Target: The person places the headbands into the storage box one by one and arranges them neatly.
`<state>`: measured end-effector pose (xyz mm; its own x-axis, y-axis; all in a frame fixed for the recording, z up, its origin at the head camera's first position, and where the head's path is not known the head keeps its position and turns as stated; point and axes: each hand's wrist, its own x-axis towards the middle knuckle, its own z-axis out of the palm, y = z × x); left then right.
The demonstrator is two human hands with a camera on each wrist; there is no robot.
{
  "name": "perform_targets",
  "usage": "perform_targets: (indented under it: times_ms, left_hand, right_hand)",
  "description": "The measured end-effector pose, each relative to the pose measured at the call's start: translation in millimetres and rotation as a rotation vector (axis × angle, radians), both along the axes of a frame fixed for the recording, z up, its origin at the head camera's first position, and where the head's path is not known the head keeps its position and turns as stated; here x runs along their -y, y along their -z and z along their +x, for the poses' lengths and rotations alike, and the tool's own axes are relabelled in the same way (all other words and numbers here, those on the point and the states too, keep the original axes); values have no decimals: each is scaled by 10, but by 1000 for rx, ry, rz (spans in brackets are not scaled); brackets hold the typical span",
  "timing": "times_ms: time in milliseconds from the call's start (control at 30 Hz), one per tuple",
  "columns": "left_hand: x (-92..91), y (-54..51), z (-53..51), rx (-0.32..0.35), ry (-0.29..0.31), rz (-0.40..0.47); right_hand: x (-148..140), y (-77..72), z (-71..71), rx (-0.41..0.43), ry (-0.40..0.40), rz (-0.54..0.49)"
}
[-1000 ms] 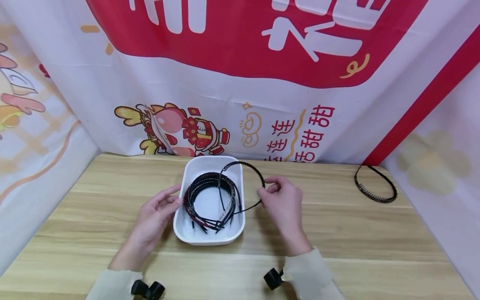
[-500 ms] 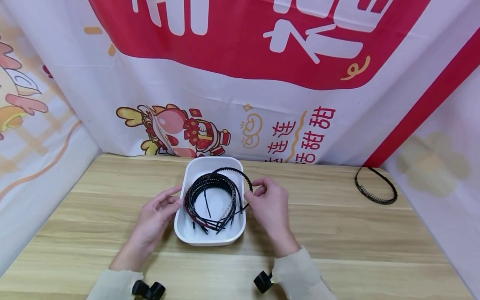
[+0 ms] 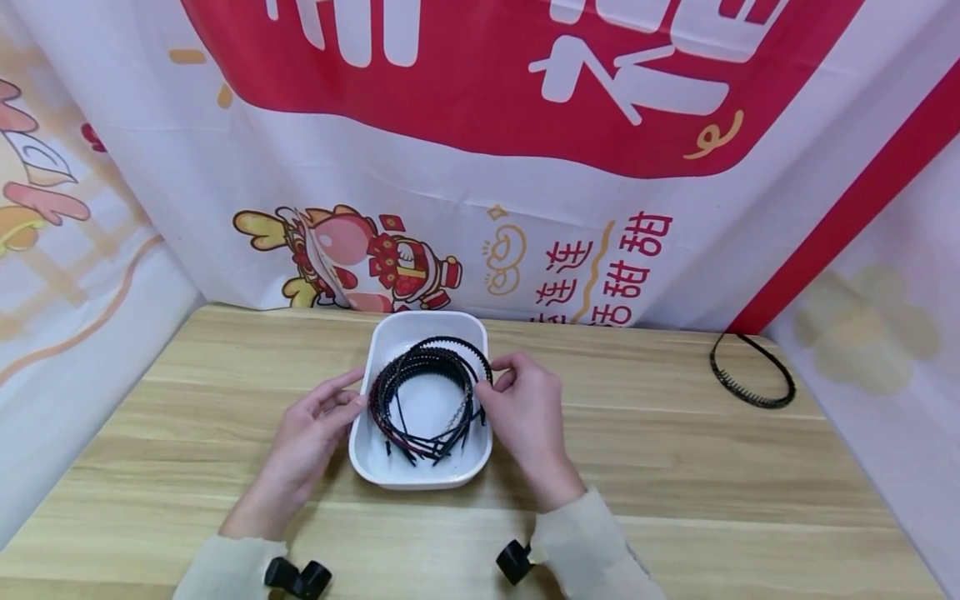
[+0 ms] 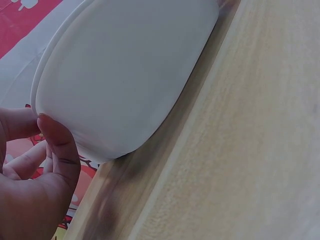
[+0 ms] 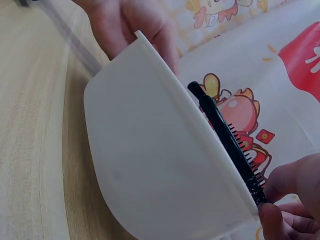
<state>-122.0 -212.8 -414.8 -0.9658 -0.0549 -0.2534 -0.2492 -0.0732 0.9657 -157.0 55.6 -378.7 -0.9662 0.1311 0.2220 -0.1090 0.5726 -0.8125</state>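
A white plastic bin (image 3: 364, 468) stands on the table, holding several dark toothed headbands (image 3: 382, 388) nested in a ring. Pinched between thumb and index finger of my right hand (image 3: 527, 408) is a black toothed headband (image 5: 231, 140), lying over the others and near the bin's right rim. My left hand (image 3: 309, 433) rests against the bin's left wall, its thumb (image 4: 59, 137) touching the outside just below the rim. What the left index fingertip touches is hidden behind the rim in the left wrist view.
Another black toothed headband (image 3: 753, 392) lies alone at the table's far right, by the printed cloth. The wooden table (image 3: 675, 467) ends at cloth walls (image 3: 487, 183) behind and at both sides.
My right hand has moved left with the black headband, bringing it from over the right rim onto the stack in the bin. The left hand has stayed at the bin's left side.
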Motion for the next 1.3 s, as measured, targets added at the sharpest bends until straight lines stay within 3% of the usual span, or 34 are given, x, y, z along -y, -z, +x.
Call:
perform_targets:
  times_ms: [567, 1300]
  left_hand:
    - [3, -7, -10, 13, -5, 9]
    - [-2, -9, -14, 19, -10, 21]
  right_hand:
    - [111, 5, 7, -53, -32, 96]
    - [190, 17, -6, -43, -54, 269]
